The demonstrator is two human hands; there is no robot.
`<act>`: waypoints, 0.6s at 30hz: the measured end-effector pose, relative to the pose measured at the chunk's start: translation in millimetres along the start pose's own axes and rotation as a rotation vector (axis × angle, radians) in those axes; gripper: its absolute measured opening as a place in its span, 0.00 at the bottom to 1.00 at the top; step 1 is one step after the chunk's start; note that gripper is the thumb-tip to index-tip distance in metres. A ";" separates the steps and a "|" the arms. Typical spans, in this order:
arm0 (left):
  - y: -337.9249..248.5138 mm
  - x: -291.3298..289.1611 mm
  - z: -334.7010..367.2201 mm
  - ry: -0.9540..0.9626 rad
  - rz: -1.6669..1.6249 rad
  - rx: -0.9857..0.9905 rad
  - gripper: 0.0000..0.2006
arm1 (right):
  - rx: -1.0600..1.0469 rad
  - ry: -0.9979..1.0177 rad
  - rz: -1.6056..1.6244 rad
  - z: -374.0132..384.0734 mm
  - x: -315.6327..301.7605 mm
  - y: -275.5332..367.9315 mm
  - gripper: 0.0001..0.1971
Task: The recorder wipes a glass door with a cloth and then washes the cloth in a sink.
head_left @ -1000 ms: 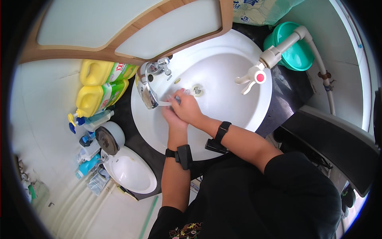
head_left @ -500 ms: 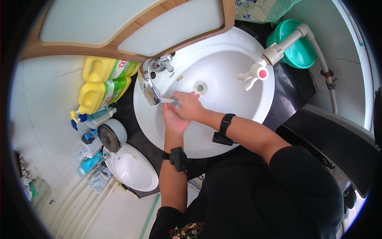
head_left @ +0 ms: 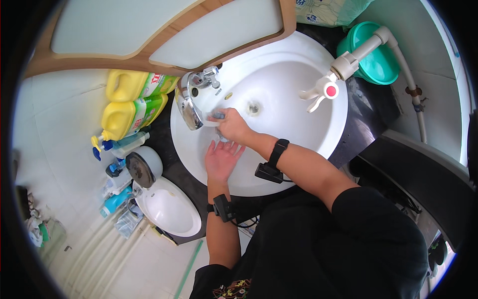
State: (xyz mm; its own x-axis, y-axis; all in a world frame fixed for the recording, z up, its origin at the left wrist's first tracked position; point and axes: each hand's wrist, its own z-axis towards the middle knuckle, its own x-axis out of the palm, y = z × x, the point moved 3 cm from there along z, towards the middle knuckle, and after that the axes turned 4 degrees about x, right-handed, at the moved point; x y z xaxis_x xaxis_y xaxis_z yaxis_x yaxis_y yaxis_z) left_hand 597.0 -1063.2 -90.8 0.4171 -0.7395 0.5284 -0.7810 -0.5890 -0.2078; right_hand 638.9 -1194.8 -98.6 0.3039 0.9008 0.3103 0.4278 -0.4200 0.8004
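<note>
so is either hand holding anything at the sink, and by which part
The right hand pinches a small grey-blue item under the chrome tap; its kind and the held part cannot be told. The left hand lies open, holding nothing.

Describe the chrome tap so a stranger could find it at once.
Start at the round white basin in the dark counter. On its left rim, below the wood-framed mirror, sits the chrome tap, its spout reaching toward the right hand. Unlike the white plastic tap opposite, it is shiny metal.
</note>
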 end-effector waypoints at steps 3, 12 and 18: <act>0.8 6.3 6.1 0.068 0.056 -0.013 0.23 | 0.115 -0.009 -0.049 -1.5 1.6 4.9 0.12; 8.1 47.9 25.8 0.106 0.049 -0.042 0.19 | -0.219 -0.155 -0.606 -21.2 -8.5 -17.4 0.24; -7.0 27.6 48.0 -0.063 0.186 -0.016 0.10 | -0.268 -0.136 -0.779 -26.0 -54.2 -13.1 0.25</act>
State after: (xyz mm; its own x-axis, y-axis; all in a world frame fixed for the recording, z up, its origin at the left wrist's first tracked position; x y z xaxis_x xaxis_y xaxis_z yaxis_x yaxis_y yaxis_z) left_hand 636.3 -1095.1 -114.2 0.2928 -0.8544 0.4292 -0.8545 -0.4353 -0.2836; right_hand 594.7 -1235.2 -112.5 0.1124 0.8942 -0.4333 0.3466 0.3734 0.8605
